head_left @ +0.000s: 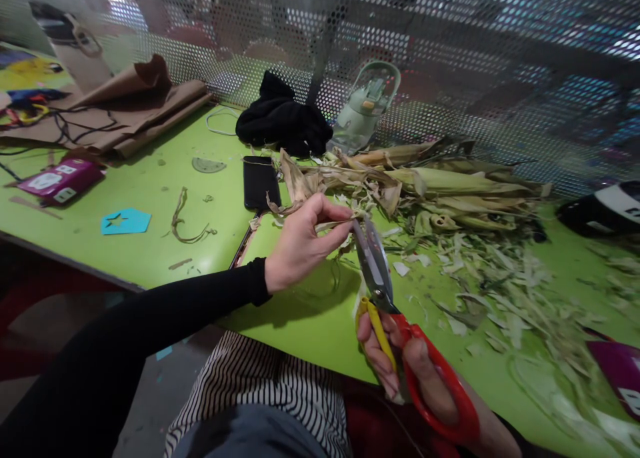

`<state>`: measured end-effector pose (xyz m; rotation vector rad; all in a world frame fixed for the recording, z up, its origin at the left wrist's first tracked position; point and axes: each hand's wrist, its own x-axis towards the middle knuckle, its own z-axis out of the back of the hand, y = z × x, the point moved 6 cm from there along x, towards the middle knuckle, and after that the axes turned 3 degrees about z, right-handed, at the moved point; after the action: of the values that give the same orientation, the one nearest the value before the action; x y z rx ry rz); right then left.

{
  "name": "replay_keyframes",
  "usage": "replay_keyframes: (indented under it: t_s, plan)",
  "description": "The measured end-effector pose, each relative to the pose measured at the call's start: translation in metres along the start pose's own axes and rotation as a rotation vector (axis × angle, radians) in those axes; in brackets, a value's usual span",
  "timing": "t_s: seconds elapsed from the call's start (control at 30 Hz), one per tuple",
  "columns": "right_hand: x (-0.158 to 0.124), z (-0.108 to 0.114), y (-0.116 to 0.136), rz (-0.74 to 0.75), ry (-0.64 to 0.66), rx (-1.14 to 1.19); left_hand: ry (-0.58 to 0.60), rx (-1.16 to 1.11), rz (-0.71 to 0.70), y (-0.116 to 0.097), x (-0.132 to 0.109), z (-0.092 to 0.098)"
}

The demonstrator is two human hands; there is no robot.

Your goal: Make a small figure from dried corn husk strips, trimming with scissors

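Note:
My left hand pinches a thin piece of pale corn husk between thumb and fingers, over the green table. Scissors with one red and one yellow handle are in my right hand, whose thumb goes through the red loop. Their blades point away from me, almost together, with the tips right beside my left fingertips. Whether the blades touch the husk I cannot tell. Just beyond lies a heap of dried corn husks, and husk scraps are strewn to the right.
A black phone, black cloth and pale green bottle stand or lie beyond my left hand. Further left are a blue tag, a purple packet and brown paper. A perforated metal screen borders the table.

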<state>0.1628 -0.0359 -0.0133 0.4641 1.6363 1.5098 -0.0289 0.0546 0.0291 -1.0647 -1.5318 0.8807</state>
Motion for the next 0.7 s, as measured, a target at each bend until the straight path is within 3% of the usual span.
replay_keyframes:
  t_s: [0.47, 0.7]
  plan:
    - [0.001, -0.001, -0.004, 0.044, -0.035, 0.081, 0.004, 0.053, -0.031, -0.003, 0.002, 0.003]
    - [0.003, 0.005, -0.013, 0.034, -0.025, 0.112, 0.026, 0.141, -0.117, 0.000, 0.002, 0.002]
